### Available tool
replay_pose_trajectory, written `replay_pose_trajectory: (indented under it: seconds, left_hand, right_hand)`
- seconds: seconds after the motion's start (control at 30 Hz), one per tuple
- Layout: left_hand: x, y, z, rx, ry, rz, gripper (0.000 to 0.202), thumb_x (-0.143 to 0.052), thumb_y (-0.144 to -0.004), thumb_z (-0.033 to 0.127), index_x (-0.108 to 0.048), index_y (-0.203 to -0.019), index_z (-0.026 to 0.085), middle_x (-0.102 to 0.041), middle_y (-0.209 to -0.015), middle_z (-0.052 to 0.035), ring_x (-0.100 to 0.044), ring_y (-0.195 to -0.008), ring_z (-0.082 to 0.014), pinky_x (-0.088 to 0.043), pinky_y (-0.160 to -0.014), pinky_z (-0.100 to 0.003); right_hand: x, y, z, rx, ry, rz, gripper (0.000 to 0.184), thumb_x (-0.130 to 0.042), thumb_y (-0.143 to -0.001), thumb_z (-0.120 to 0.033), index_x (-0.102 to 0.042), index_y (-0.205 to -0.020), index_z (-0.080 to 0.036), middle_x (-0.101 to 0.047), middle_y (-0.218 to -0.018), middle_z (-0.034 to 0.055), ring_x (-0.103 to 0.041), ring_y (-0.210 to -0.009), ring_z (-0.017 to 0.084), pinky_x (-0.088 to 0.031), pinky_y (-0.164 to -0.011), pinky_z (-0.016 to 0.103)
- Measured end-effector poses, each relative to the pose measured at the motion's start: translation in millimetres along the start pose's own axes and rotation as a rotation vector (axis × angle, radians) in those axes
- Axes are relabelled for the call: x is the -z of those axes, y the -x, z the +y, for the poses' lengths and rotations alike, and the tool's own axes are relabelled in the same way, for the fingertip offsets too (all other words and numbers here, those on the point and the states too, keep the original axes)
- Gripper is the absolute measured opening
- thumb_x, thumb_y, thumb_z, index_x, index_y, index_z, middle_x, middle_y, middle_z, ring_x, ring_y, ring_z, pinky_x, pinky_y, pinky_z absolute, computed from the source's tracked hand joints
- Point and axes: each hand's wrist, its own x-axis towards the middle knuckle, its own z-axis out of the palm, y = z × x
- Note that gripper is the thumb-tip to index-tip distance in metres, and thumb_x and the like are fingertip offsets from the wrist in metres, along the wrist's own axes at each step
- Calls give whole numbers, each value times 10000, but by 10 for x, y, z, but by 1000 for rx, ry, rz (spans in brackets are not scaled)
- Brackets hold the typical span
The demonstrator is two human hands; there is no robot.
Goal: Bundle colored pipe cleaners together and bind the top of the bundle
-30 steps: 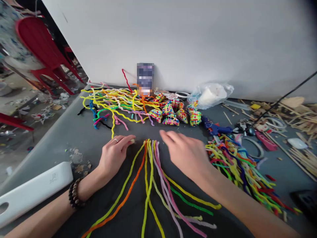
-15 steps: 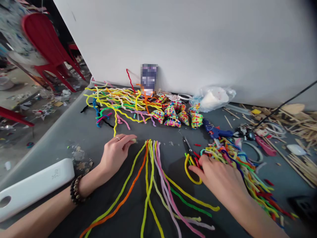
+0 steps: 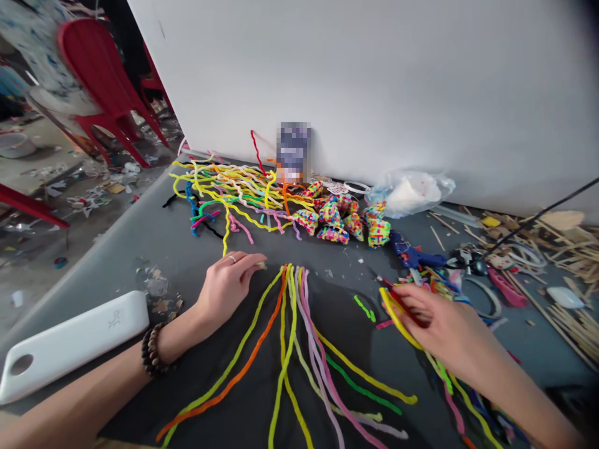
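Fanned pipe cleaners (image 3: 290, 349) spread out from ends gathered just right of the left hand (image 3: 229, 284), whose fingers are curled and pinched together. The right hand (image 3: 444, 324) fingers grasp a yellow pipe cleaner (image 3: 390, 315) lifted from the loose pile (image 3: 435, 277). This looks like collecting strands. Adding this one calls for aligning the ends.

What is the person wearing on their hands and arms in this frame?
The left hand carries a thin ring on one finger, and a bracelet of dark round beads circles its wrist. The right hand shows no ring or band. Both forearms are bare, with no sleeves in view.
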Motion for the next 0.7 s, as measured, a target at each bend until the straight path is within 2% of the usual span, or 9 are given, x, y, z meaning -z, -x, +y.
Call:
replay_pose_trajectory:
  seconds: [0.07, 0.1, 0.17, 0.27, 0.37, 0.43, 0.53, 0.7]
  left_hand:
    - [3, -8, 4, 19, 17, 1, 266, -547, -1002, 146, -760, -1105, 267, -794, -989, -4, -737, -849, -156, -564, -796, -259]
    - [5, -12, 7, 32, 29, -1, 263, -550, -1000, 146, -760, -1103, 266, -795, -995, -4, -738, -853, -156, -561, -796, -257]
    - [11, -21, 14, 51, 48, -2, 257, -560, -996, 142, -761, -1101, 264, -795, -1002, -1, -739, -857, -156, -556, -796, -254]
    - [20, -25, 24, 60, 49, 5, 246, -582, -989, 150, -761, -1114, 262, -793, -1006, 0, -734, -849, -156, -551, -785, -252]
    - [29, -21, 28, 63, 42, 5, 256, -582, -991, 161, -759, -1147, 262, -787, -990, -4, -726, -830, -149, -554, -763, -240]
    - [33, -17, 26, 62, 36, 7, 267, -575, -998, 168, -754, -1173, 258, -781, -980, -9, -722, -826, -143, -555, -759, -231]
    - [36, -16, 15, 38, 38, 24, 294, -560, -1007, 168, -743, -1221, 252, -777, -977, -16, -718, -821, -137, -559, -758, -223]
    - [32, -20, -3, 12, 64, 35, 357, -519, -1002, 121, -741, -1243, 263, -774, -958, -12, -721, -810, -133, -565, -766, -231]
  right_hand:
    - [2, -29, -39, -20, -202, -55, 312, -570, -903, -410, -688, -1134, -236, -807, -1019, 83, -784, -896, 246, -574, -743, 297]
    - [1, -49, -85, -48, -211, -50, 343, -599, -880, -454, -683, -1130, -235, -806, -1014, 86, -783, -895, 267, -572, -735, 320]
    - [0, -92, -210, -85, -33, 17, 427, -668, -809, -552, -677, -1109, -250, -801, -943, 69, -775, -835, 305, -532, -661, 347]
    - [-4, -130, -458, -5, 215, 87, 491, -685, -779, -627, -645, -1089, -248, -781, -918, 58, -753, -791, 316, -443, -611, 342]
    - [-7, -135, -766, 69, 334, 89, 329, -605, -872, -518, -627, -1035, -233, -765, -883, 53, -725, -693, 260, -369, -585, 323]
    - [-9, -138, -998, 80, 401, 7, 287, -588, -891, -468, -641, -1040, -229, -763, -832, 58, -719, -655, 251, -332, -562, 313]
    - [-27, -167, -1333, 135, 432, -112, 291, -557, -929, -461, -653, -1002, -196, -761, -786, 94, -739, -671, 269, -346, -556, 310]
    - [-132, -250, -1645, 264, 420, -70, 286, -563, -925, -415, -666, -975, -154, -758, -786, 127, -749, -665, 273, -411, -557, 308]
